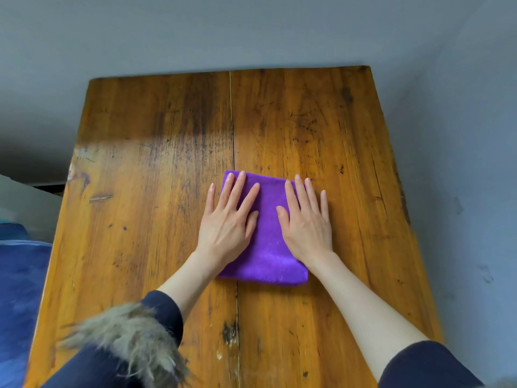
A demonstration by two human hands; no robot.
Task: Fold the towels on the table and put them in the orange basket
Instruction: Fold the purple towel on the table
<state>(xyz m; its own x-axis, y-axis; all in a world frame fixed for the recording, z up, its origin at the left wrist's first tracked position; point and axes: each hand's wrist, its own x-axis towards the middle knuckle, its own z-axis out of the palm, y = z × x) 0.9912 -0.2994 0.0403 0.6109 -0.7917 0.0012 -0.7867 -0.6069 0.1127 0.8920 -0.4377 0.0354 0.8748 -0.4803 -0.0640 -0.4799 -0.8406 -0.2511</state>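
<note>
The purple towel point(267, 242) lies folded into a compact rectangle at the centre of the frame, slightly right of the seam that divides the tabletop point(156, 169) into two planks. Its long axis runs from the lower edge of the frame toward the upper edge, leaning a little to the left at the far end. The near short edge is a rounded, thick fold; the far short edge is thinner and flat. The towel rests fully on the wood, well apart from every tabletop edge.

The left hand point(228, 224) lies palm down on the left half of the towel, fingers spread and extended toward the top of the frame; the little finger and the outer edge of the palm overhang onto bare wood. The right hand point(306, 225) lies palm down on the right half, fingers likewise spread and pointing away, with the outer fingers reaching past the right edge of the towel. Neither hand pinches any fabric. A strip of purple cloth shows between the two thumbs.

Both forearms are bare, entering from the lower frame, with dark sleeves point(165, 309) pushed up. A fur trim point(131, 340) occupies the lower left. A blue fabric surface point(19, 289) sits at the left edge of the frame, beside the tabletop. A grey wall fills the upper frame.
</note>
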